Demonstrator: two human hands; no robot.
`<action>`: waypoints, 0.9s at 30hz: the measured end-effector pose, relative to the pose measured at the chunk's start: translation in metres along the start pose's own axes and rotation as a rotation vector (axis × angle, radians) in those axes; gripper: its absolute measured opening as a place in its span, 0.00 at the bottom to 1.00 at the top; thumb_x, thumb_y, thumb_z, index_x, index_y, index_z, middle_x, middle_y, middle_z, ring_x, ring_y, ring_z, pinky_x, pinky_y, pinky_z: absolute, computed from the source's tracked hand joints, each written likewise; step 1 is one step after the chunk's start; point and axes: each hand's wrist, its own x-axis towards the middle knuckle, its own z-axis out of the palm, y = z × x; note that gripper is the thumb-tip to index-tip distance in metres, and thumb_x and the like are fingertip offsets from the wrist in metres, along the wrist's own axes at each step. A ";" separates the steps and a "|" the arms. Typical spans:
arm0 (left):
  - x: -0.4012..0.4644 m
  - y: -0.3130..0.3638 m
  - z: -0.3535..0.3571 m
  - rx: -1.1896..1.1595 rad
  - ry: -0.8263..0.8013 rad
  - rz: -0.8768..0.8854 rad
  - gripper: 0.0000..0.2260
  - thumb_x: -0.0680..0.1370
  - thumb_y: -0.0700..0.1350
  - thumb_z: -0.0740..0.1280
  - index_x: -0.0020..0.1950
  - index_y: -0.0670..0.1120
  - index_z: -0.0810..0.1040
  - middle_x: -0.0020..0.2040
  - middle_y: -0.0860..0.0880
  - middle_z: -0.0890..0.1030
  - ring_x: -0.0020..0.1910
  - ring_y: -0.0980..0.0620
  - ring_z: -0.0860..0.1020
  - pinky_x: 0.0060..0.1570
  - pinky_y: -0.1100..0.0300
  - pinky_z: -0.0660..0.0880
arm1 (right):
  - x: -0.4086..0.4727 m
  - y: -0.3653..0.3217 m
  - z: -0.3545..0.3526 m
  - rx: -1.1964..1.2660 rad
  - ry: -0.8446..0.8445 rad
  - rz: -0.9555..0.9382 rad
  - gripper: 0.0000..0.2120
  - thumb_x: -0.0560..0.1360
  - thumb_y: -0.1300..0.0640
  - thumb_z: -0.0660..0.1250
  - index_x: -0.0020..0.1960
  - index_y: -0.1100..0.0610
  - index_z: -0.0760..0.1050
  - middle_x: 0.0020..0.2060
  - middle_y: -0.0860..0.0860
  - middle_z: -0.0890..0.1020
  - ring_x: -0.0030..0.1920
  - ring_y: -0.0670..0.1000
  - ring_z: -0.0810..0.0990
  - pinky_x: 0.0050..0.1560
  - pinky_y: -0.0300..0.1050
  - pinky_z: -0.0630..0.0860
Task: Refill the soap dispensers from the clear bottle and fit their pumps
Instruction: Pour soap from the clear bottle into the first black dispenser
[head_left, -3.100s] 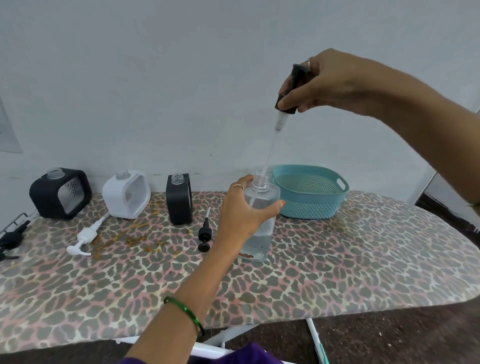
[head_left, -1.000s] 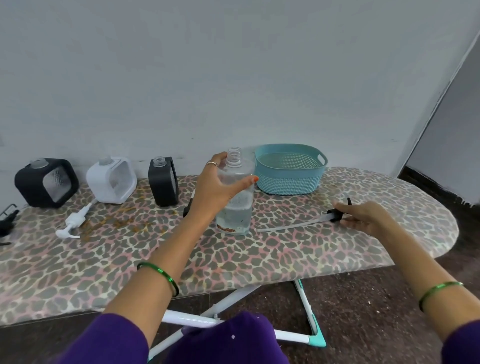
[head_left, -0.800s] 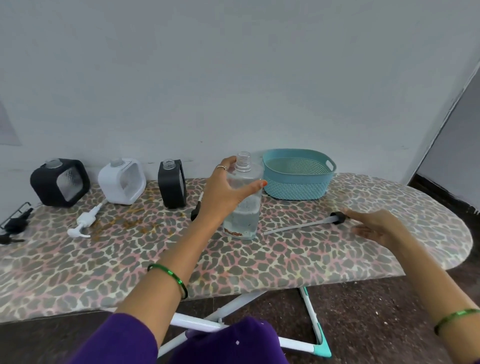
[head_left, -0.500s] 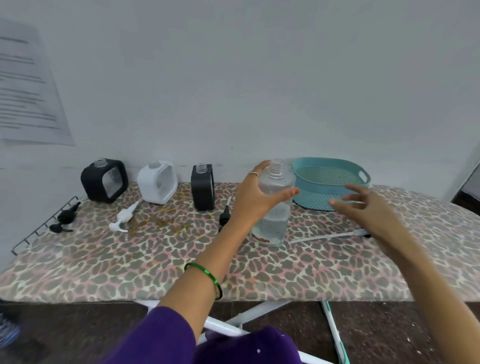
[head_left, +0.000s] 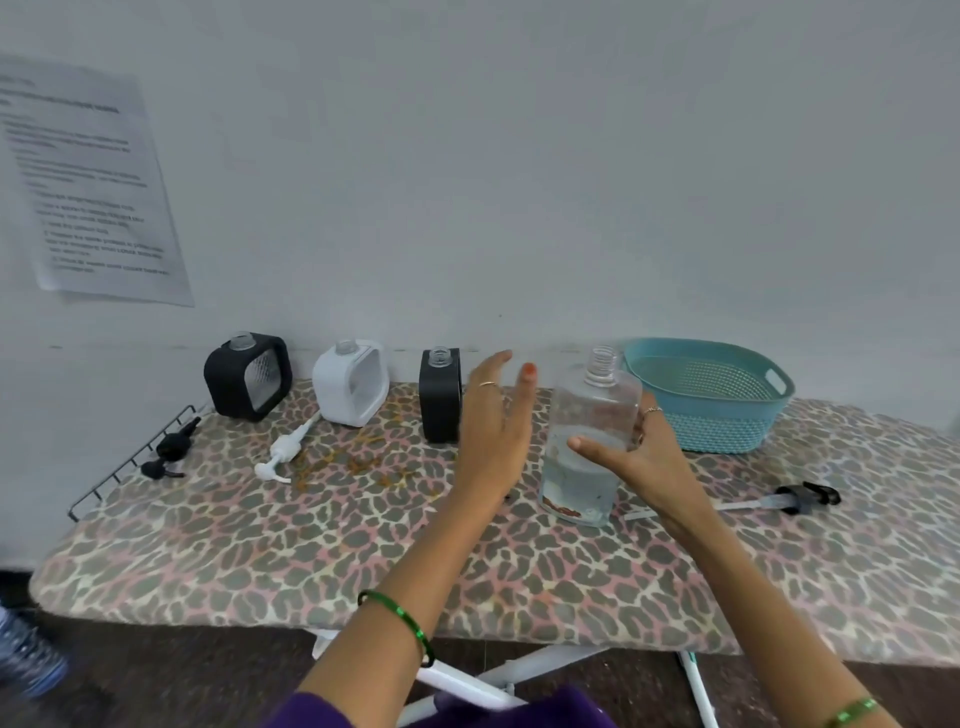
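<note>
The clear bottle (head_left: 587, 441) stands uncapped on the leopard-print board (head_left: 363, 545), partly filled with clear liquid. My right hand (head_left: 639, 457) wraps around it from the right side. My left hand (head_left: 493, 431) hovers just left of the bottle with fingers spread, holding nothing. Three open dispensers line the wall: a black one (head_left: 248, 375), a white one (head_left: 352, 382) and a narrow black one (head_left: 440, 393). A white pump (head_left: 283, 452) lies in front of the white dispenser. The bottle's black pump with long tube (head_left: 795, 500) lies at the right.
A teal basket (head_left: 727, 415) sits behind the bottle at the right. Two black pumps (head_left: 169, 452) rest by a wire rack at the board's left end. A printed sheet (head_left: 88, 187) hangs on the wall. Brownish stains mark the cover near the white pump.
My left hand has let go of the clear bottle and opened beside it. My right hand left the black pump on the board and took hold of the bottle. The camera turned left.
</note>
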 end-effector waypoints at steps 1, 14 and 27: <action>0.002 -0.009 -0.006 0.049 0.109 0.003 0.28 0.79 0.61 0.58 0.74 0.47 0.65 0.72 0.50 0.67 0.70 0.54 0.66 0.69 0.58 0.64 | 0.001 0.002 0.001 0.009 -0.003 0.005 0.40 0.60 0.48 0.81 0.68 0.50 0.67 0.58 0.46 0.80 0.56 0.42 0.80 0.57 0.43 0.77; 0.058 -0.081 -0.020 0.214 0.251 -0.399 0.37 0.68 0.59 0.75 0.66 0.35 0.68 0.63 0.39 0.73 0.61 0.41 0.74 0.56 0.47 0.76 | 0.010 0.014 0.006 0.107 0.021 -0.036 0.40 0.57 0.47 0.81 0.64 0.49 0.67 0.58 0.50 0.79 0.57 0.50 0.80 0.59 0.58 0.76; 0.060 -0.068 -0.059 0.085 0.231 -0.253 0.12 0.74 0.46 0.72 0.51 0.43 0.74 0.44 0.51 0.78 0.39 0.57 0.76 0.31 0.69 0.72 | 0.013 0.012 0.007 0.173 0.071 -0.116 0.36 0.57 0.48 0.79 0.62 0.48 0.70 0.55 0.49 0.81 0.54 0.48 0.81 0.51 0.43 0.79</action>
